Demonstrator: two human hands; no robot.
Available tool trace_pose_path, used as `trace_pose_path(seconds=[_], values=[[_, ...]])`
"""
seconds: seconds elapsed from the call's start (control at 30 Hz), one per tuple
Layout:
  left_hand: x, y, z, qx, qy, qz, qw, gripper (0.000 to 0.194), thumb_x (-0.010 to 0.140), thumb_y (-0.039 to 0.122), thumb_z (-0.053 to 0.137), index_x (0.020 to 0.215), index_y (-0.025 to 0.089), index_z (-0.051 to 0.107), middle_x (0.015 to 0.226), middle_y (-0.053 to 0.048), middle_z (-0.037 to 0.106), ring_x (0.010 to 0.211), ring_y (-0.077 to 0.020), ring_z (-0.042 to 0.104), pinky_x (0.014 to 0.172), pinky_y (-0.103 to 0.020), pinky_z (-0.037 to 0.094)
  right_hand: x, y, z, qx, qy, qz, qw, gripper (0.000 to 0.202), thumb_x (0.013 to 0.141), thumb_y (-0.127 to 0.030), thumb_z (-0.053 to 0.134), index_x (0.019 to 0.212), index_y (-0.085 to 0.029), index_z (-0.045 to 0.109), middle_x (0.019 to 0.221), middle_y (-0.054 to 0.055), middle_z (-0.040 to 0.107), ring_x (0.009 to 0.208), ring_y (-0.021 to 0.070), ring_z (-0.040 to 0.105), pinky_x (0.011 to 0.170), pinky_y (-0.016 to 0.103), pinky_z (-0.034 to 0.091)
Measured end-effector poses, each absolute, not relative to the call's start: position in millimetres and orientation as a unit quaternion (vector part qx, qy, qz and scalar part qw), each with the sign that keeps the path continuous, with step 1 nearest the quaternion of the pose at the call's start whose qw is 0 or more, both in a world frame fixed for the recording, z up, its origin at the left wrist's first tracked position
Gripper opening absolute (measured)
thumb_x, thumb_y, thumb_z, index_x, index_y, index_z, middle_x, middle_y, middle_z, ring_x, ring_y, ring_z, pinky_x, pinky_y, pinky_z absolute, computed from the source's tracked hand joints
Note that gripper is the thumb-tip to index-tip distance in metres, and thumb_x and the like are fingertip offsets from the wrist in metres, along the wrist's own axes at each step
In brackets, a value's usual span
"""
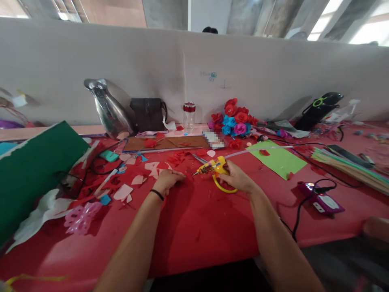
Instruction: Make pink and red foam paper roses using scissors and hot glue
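My right hand [236, 177] is wrapped round the handle of a yellow hot glue gun [215, 165], whose nozzle points left. A long clear glue stick [243, 151] sticks out of its back end. Left of the nozzle, my left hand [167, 181] is low over the red tabletop, its fingers pressed together. What they hold, if anything, blends with the red surface and cannot be made out. Pink paper petals [154, 168] lie just behind this hand. Scissor blades [199, 158] show behind the glue gun.
Paper scraps [123, 192] cover the left side near a green board [42, 174]. Behind stand a metal jug [107, 107], a glass jar [189, 117] and paper roses [235, 119]. Rightward lie green paper [276, 159], a purple power socket [323, 201] and cables.
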State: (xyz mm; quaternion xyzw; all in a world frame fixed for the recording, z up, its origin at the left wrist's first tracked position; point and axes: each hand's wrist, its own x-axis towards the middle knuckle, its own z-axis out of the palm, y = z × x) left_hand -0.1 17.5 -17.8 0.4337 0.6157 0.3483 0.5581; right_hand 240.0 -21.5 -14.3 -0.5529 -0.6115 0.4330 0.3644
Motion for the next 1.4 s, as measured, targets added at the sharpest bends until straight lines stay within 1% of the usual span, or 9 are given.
trace_pose_path(seconds=[0.03,0.1,0.2,0.4,0.53,0.7,1.07,1.27,1.4], values=[[1,17,-18,0.433,0.617,0.350,0.556,0.015,0.046,0.008,0.072,0.040,0.017,0.062,0.045,-0.004,0.061,0.042,-0.0106,0.047,0.038,-0.021,0.026,238,-22,-15,-0.535,-0.627,0.429,0.370,0.036,0.071,-0.019,0.058,0.106,-0.019,0.048,0.099,0.005,0.065,0.085,0.0183,0.064,0.075,0.031,0.051],[2,17,-19,0.433,0.620,0.353,0.551,0.016,0.047,0.007,0.071,0.039,0.017,0.061,0.044,-0.003,0.060,0.042,-0.0105,0.047,0.039,-0.021,0.028,234,-23,-16,-0.505,-0.652,0.419,0.380,0.036,0.072,-0.021,0.059,0.107,-0.020,0.048,0.110,0.007,0.063,0.104,0.0208,0.059,0.090,0.035,0.046],[3,17,-22,0.431,0.624,0.356,0.546,0.018,0.049,0.007,0.070,0.037,0.017,0.060,0.042,-0.002,0.058,0.040,-0.0102,0.047,0.040,-0.021,0.032,227,-25,-16,-0.492,-0.666,0.418,0.374,0.035,0.076,-0.026,0.059,0.109,-0.020,0.049,0.114,0.008,0.062,0.110,0.0218,0.057,0.096,0.038,0.042],[4,18,-25,0.430,0.620,0.363,0.546,0.018,0.047,0.008,0.070,0.037,0.018,0.058,0.042,-0.002,0.059,0.043,-0.0121,0.052,0.042,-0.021,0.040,216,-28,-21,-0.479,-0.657,0.447,0.373,0.029,0.076,-0.027,0.061,0.104,-0.022,0.053,0.111,0.006,0.065,0.106,0.0230,0.060,0.094,0.039,0.044],[3,18,-26,0.430,0.616,0.366,0.549,0.017,0.047,0.008,0.069,0.038,0.017,0.058,0.043,-0.002,0.059,0.044,-0.0124,0.053,0.044,-0.022,0.041,220,-24,-28,-0.506,-0.669,0.400,0.370,0.035,0.076,-0.031,0.063,0.109,-0.022,0.054,0.111,0.006,0.064,0.106,0.0230,0.059,0.094,0.038,0.044],[3,18,-25,0.431,0.620,0.361,0.548,0.017,0.049,0.008,0.068,0.039,0.016,0.059,0.043,-0.002,0.059,0.043,-0.0115,0.052,0.045,-0.022,0.040,224,-21,-34,-0.531,-0.666,0.387,0.353,0.035,0.076,-0.033,0.065,0.109,-0.024,0.055,0.109,0.005,0.066,0.103,0.0231,0.061,0.089,0.036,0.046],[4,17,-20,0.436,0.627,0.355,0.539,0.020,0.051,0.006,0.070,0.038,0.017,0.059,0.045,-0.002,0.059,0.044,-0.0111,0.051,0.046,-0.022,0.039,225,-21,-34,-0.555,-0.673,0.362,0.329,0.033,0.076,-0.032,0.064,0.107,-0.025,0.055,0.106,0.005,0.066,0.100,0.0242,0.062,0.087,0.035,0.046],[3,19,-24,0.441,0.631,0.345,0.537,0.017,0.052,0.007,0.069,0.041,0.016,0.061,0.045,-0.002,0.060,0.047,-0.0111,0.053,0.047,-0.021,0.039,227,-20,-33,-0.552,-0.678,0.361,0.325,0.032,0.078,-0.034,0.062,0.107,-0.023,0.054,0.103,0.004,0.067,0.096,0.0219,0.063,0.084,0.033,0.047],[1,20,-26,0.446,0.629,0.336,0.541,0.014,0.052,0.008,0.070,0.043,0.015,0.062,0.048,-0.002,0.062,0.048,-0.0107,0.053,0.047,-0.020,0.039,229,-18,-36,-0.557,-0.683,0.345,0.323,0.033,0.079,-0.033,0.062,0.110,-0.024,0.054,0.105,0.005,0.067,0.098,0.0226,0.062,0.085,0.034,0.046]])
